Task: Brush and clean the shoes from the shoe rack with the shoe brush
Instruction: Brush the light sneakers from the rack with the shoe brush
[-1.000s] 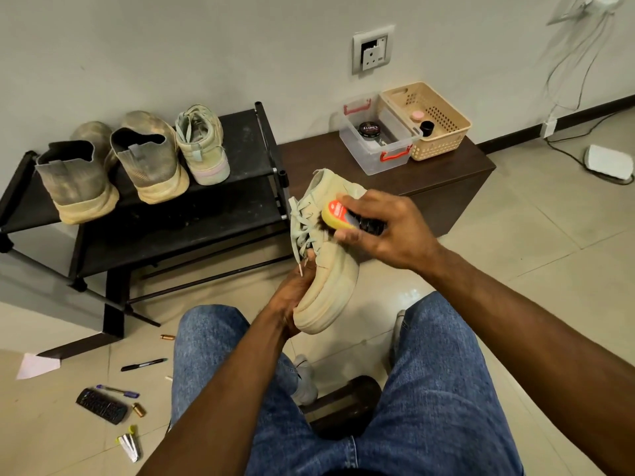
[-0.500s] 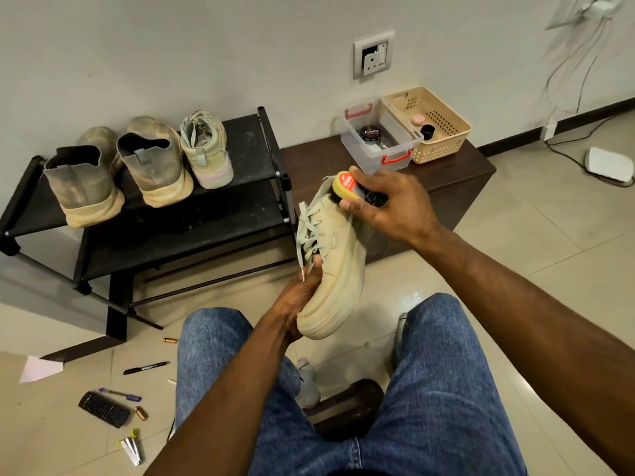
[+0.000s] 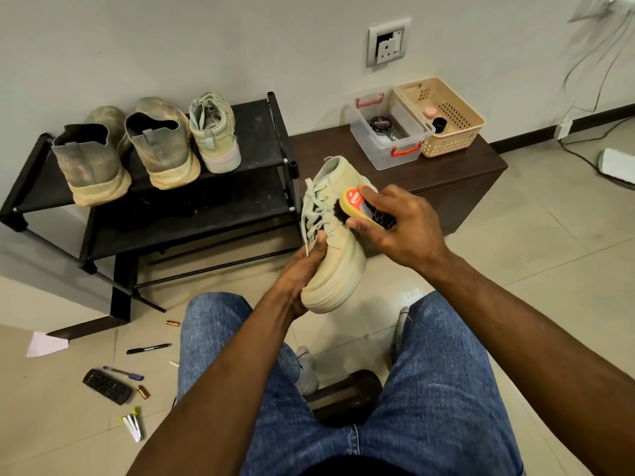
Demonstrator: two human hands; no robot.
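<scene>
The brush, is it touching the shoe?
Touching. In the head view, the dark bristles of the brush, held by the right hand, press against the side of the shoe beside the laces.

pale green laced shoe, toe toward viewer, tilted; yellow shoe brush bristles against its side. three shoes stand on black shoe rack.

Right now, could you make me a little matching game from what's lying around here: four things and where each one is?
Things:
1. shoe brush
2. polish tin
3. black marker
4. grey shoes

Places:
A. on the floor
B. on the shoe rack
C. in the right hand
D. in the clear plastic box

Pairs: 1-C, 2-D, 3-A, 4-B
</scene>
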